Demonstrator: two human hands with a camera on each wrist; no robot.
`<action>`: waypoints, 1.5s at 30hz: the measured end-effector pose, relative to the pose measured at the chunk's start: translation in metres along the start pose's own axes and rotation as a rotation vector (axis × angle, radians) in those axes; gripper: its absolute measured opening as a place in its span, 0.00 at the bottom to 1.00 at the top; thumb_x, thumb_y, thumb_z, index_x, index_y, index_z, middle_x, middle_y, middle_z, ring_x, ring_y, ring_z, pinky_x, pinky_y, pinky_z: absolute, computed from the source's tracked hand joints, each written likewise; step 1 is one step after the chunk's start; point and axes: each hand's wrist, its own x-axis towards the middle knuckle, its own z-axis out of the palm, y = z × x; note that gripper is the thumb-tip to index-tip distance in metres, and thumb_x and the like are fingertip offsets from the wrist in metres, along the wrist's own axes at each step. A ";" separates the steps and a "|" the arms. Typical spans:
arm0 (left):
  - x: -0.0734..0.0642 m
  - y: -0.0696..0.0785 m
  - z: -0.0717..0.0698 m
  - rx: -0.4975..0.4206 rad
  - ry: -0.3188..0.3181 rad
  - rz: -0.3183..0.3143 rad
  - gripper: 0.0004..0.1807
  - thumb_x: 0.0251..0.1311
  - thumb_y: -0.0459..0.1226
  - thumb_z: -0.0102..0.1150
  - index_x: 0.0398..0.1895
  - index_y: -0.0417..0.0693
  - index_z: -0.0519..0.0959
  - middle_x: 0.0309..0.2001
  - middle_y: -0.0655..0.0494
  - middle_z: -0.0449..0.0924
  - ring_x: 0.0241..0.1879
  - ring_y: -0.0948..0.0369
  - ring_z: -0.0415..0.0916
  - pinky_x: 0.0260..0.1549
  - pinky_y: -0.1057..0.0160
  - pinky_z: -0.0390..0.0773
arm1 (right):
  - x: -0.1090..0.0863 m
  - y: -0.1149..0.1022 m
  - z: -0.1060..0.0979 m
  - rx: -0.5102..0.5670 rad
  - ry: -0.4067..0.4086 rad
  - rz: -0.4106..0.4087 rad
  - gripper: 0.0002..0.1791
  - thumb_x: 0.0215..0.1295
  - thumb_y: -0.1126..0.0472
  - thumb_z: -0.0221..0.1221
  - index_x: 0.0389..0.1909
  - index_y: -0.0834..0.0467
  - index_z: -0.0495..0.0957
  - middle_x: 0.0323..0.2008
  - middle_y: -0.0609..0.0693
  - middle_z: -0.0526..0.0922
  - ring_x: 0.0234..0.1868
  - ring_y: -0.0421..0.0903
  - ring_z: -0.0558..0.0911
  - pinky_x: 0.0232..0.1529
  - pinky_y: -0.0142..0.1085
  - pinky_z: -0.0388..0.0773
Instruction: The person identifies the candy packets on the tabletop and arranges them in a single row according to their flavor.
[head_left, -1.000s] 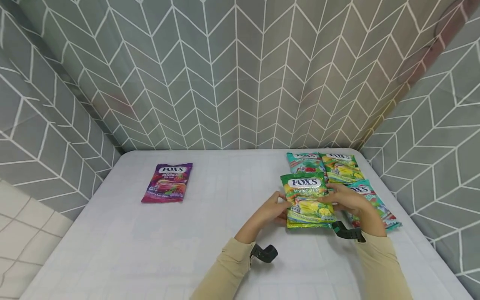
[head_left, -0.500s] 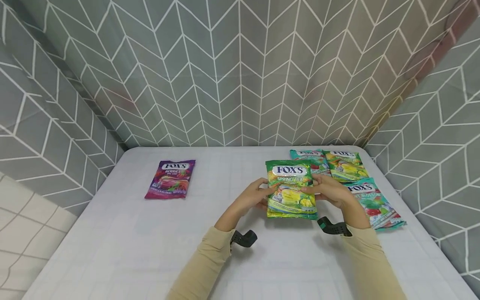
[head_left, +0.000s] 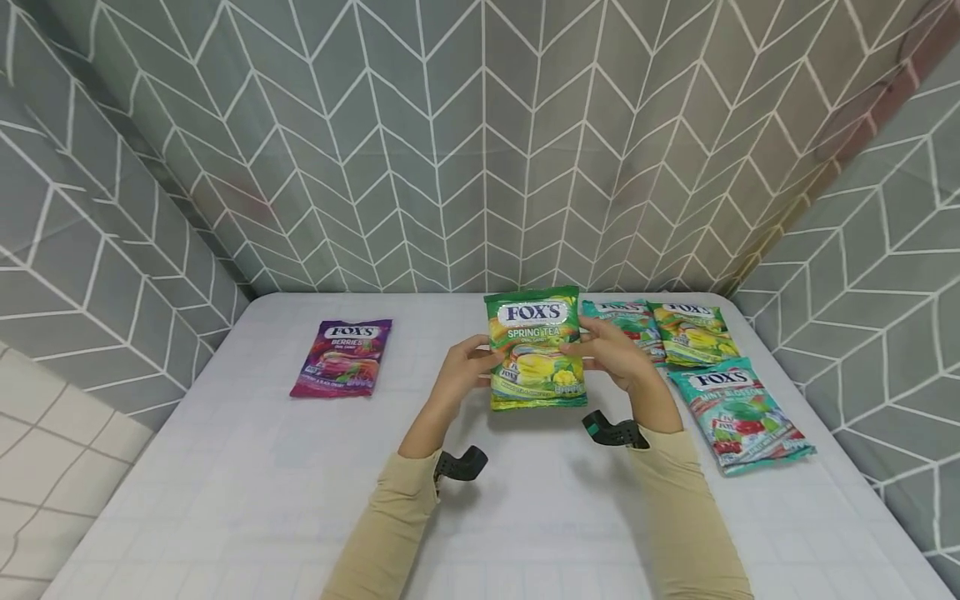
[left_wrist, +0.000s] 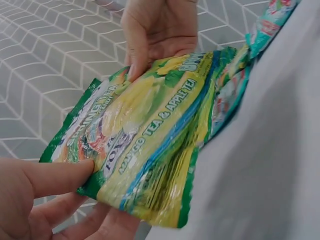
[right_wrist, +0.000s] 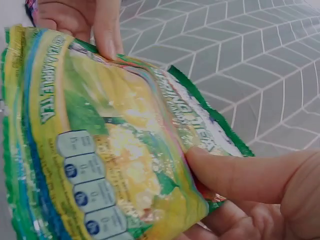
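Note:
A green and yellow Fox's Spring Tea candy bag (head_left: 536,350) is held up between both hands above the white table, its front turned toward the head camera. My left hand (head_left: 461,371) pinches its left edge, thumb on the front and fingers behind. On the opposite edge my right hand (head_left: 611,354) grips it the same way. The right wrist view shows the right thumb (right_wrist: 235,175) pressing the wrapper, with the other fingers partly hidden underneath. In the left wrist view the bag (left_wrist: 145,120) spans between the two hands, its lower side seam facing the camera.
A purple Fox's Berries bag (head_left: 342,358) lies at the table's left. To the right lie a teal Fox's bag (head_left: 742,417), another teal one (head_left: 630,325) and a green-yellow one (head_left: 692,333). Patterned grey cloth (head_left: 480,150) walls the white table (head_left: 262,492) behind and at the sides.
Both hands have carried the Spring Tea bag leftward and up, away from the bags on the right. The teal bag at the right front is now fully uncovered.

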 end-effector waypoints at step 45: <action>-0.004 0.008 -0.006 0.084 0.083 0.080 0.12 0.62 0.38 0.64 0.27 0.38 0.78 0.27 0.52 0.81 0.26 0.60 0.77 0.24 0.63 0.79 | 0.000 -0.001 0.021 -0.151 0.094 -0.078 0.16 0.67 0.65 0.58 0.50 0.72 0.72 0.35 0.55 0.77 0.36 0.47 0.77 0.53 0.56 0.73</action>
